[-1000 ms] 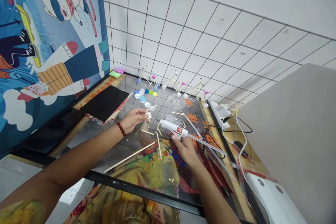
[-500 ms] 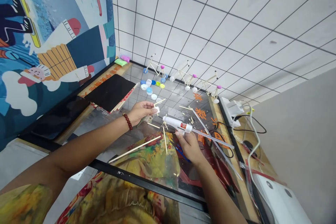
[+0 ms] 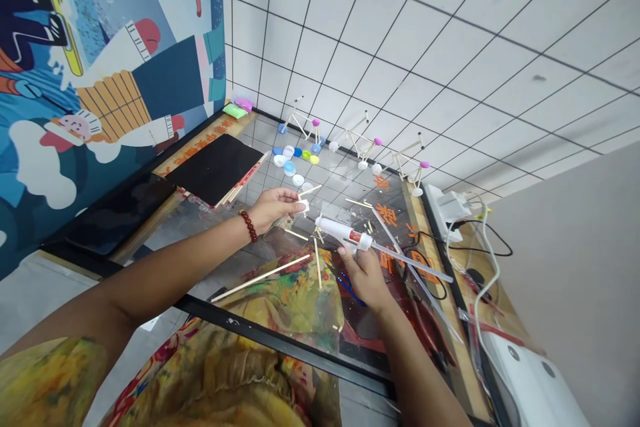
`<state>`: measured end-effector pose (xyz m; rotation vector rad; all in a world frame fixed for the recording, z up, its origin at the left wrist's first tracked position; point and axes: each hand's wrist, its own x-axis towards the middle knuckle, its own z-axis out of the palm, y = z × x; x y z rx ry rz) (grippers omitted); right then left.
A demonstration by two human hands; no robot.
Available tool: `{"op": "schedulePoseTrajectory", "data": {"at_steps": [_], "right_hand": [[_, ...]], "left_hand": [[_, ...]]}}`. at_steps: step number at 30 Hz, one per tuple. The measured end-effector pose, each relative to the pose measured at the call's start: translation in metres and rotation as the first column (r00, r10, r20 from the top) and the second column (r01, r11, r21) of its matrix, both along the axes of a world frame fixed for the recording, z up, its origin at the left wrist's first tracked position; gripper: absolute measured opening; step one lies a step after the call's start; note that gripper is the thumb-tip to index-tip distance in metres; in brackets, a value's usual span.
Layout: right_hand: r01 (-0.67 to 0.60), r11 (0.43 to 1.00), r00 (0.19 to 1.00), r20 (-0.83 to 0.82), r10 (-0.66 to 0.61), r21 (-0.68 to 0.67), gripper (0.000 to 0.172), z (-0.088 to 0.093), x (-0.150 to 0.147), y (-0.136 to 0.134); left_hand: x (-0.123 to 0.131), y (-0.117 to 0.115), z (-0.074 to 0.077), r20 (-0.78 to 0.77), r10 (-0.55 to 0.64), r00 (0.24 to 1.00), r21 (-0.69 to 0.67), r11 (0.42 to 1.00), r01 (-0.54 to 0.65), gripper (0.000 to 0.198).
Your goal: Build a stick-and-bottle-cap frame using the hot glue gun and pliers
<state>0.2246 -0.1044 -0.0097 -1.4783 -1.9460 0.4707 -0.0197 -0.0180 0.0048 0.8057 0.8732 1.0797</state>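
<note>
Pinched in the fingertips of my left hand (image 3: 273, 209) is a small white piece (image 3: 304, 205) with a thin wooden stick (image 3: 311, 191) at it; whether they are joined I cannot tell. My right hand (image 3: 369, 277) is wrapped round a white hot glue gun (image 3: 340, 230), with a long clear glue stick (image 3: 415, 261) coming out of its back end. The nozzle points left toward the white piece, a short gap away. Below the nozzle lie loose sticks (image 3: 319, 267) and small offcuts. Blue-handled scissors (image 3: 350, 288) rest beside my right hand, partly hidden.
Several bottle caps (image 3: 289, 167) lie beyond my left hand. Stick figures with pink balls (image 3: 377, 142) stand along the back wall. A black board (image 3: 220, 167) lies on the left. At the right edge are a power strip (image 3: 443, 210) and cables. Another glue stick (image 3: 425, 287) lies nearby.
The whole view has shifted a little, so most things appear slightly farther right. Both hands keep their holds, and the glue gun stays close to the white piece.
</note>
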Motion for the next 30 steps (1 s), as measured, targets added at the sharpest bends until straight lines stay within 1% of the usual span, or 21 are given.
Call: {"op": "schedulePoseTrajectory", "data": {"at_steps": [10, 18, 24, 27, 30], "right_hand": [[0.03, 1.0, 1.0, -0.001, -0.03, 0.004, 0.043, -0.0039, 0.0017, 0.0001], [-0.003, 1.0, 1.0, 0.001, 0.003, -0.01, 0.038, -0.0038, 0.0009, 0.0001], [0.023, 1.0, 1.0, 0.006, -0.023, 0.016, 0.04, -0.0041, 0.0006, 0.0021], [0.035, 0.999, 0.999, 0.027, -0.035, 0.003, 0.041, -0.0049, 0.0017, 0.0028], [0.021, 1.0, 1.0, 0.014, -0.021, -0.013, 0.04, -0.0049, 0.0019, 0.0024]], "left_hand": [[-0.0001, -0.0005, 0.0005, 0.004, 0.003, 1.0, -0.012, 1.0, -0.002, 0.037], [0.0004, 0.0007, -0.0012, 0.018, 0.004, 1.0, -0.005, 1.0, -0.004, 0.036], [0.002, 0.0009, -0.0006, 0.008, 0.008, 1.0, -0.014, 1.0, -0.008, 0.037], [0.0023, 0.0006, -0.0002, 0.008, 0.021, 1.0, -0.02, 1.0, -0.021, 0.038], [0.0022, 0.0002, -0.0006, 0.026, 0.036, 0.999, -0.005, 0.999, -0.036, 0.038]]}}
